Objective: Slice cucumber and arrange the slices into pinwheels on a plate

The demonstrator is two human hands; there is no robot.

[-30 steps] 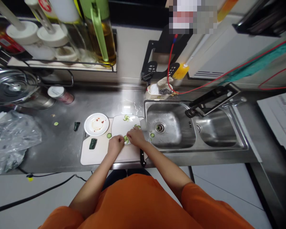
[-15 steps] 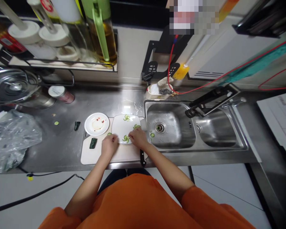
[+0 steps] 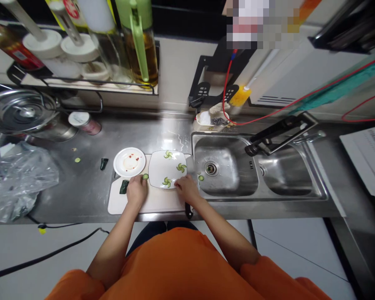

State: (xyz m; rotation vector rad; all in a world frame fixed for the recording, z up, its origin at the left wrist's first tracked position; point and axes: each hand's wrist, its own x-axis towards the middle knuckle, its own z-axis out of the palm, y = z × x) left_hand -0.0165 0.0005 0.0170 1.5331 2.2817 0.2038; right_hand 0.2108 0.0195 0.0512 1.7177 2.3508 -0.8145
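Observation:
A white rounded-square plate (image 3: 159,164) lies on the cutting board (image 3: 158,204). On it are three pinwheel-like clusters of green cucumber slices (image 3: 167,182). My left hand (image 3: 136,192) is on the board left of the plate, fingers curled downward. Whatever its fingertips pinch is hidden. A cucumber slice (image 3: 145,176) lies right by them, and a dark green cucumber piece (image 3: 123,187) is on the hand's left side. My right hand (image 3: 188,191) has its fingers pinched together at the plate's lower right corner; what they hold is too small to name.
A round white plate (image 3: 136,166) with red bits overlaps the board's upper left. Below my right hand pokes a black knife handle (image 3: 188,211). To the right is a double sink (image 3: 225,196). A plastic bag (image 3: 28,166) and a lidded pot (image 3: 21,108) stand left.
My left hand has moved left, away from the square plate, to beside the dark cucumber piece. My right hand has drawn back slightly, uncovering the right cucumber cluster.

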